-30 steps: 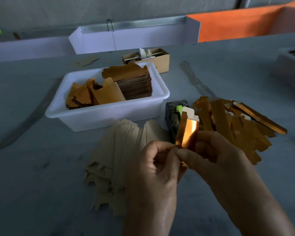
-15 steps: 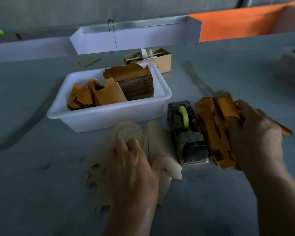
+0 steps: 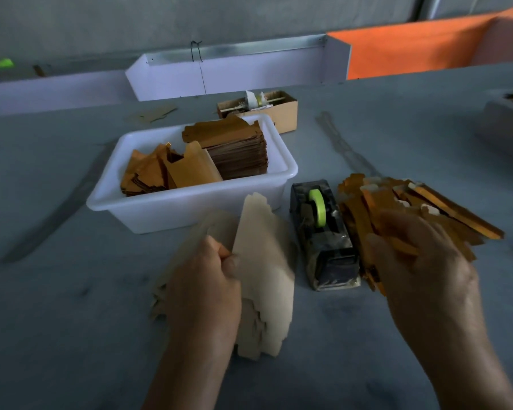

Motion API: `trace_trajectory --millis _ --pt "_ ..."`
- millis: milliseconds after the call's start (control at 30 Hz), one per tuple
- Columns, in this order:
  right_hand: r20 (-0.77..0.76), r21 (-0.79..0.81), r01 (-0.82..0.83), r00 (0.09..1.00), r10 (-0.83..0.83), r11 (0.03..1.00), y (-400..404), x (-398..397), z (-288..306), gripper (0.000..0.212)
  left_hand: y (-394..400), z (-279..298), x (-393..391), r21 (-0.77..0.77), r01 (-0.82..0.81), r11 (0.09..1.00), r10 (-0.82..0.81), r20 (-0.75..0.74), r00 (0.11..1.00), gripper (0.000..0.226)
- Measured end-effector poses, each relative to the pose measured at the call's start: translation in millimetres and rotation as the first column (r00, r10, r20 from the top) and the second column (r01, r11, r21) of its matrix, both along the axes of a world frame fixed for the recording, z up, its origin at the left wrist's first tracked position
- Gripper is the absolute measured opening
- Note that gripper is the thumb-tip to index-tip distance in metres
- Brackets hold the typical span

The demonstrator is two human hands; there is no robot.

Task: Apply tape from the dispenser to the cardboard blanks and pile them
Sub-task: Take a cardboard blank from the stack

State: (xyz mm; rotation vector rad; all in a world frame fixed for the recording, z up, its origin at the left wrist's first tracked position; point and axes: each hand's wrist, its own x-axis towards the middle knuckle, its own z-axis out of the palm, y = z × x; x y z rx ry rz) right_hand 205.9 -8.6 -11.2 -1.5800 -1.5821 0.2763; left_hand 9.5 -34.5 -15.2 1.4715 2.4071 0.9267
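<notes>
A dark tape dispenser with a green tape roll sits on the table in the middle. Left of it lies a fan of pale cardboard blanks. My left hand pinches one pale blank and holds it tilted up off that fan. Right of the dispenser is a loose pile of folded gold-orange blanks. My right hand hovers over the near edge of that pile, blurred, fingers relaxed and holding nothing that I can see.
A white plastic tub behind the blanks holds a stack of brown blanks and loose gold ones. A small cardboard box stands behind it. White and orange dividers run along the back. A grey bin sits far right.
One second ago both hands held a folded gold blank by the dispenser. My right hand laid it on the right pile and drew back; my left hand went to the pale blanks and lifted one.
</notes>
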Motion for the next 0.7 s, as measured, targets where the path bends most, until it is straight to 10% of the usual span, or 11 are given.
trace_trajectory --millis 400,700 --pt "-0.201 -0.02 -0.158 0.968 0.151 0.987 -20.1 -27.4 -1.8 0.023 -16.3 18.6 -9.4 0.215 -0.059 0.975 -0.02 0.347 0.938 0.011" --pt "-0.588 -0.167 -0.341 0.788 0.185 0.925 -24.3 -38.2 6.7 0.036 -32.0 29.6 3.8 0.191 0.106 0.976 -0.214 0.934 0.286 0.006"
